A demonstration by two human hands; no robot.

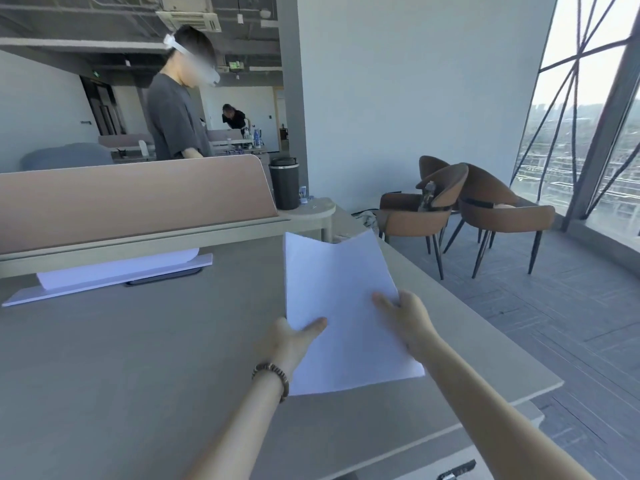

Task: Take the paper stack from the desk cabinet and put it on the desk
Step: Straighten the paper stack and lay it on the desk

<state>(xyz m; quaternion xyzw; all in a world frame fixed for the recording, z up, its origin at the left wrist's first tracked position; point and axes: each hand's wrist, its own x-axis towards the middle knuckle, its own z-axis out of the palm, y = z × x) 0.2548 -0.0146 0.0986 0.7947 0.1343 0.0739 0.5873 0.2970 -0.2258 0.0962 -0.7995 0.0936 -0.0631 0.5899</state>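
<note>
I hold the paper stack over the desk, right of centre. My left hand and right hand pinch opposite near edges, thumbs on top, keeping the sheets together for lowering.

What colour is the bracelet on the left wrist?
Brown beads, seen in the head view: the bracelet sits just behind the left hand.

The desk lies bare across the lower left; a partition and white board block the upper left.
</note>
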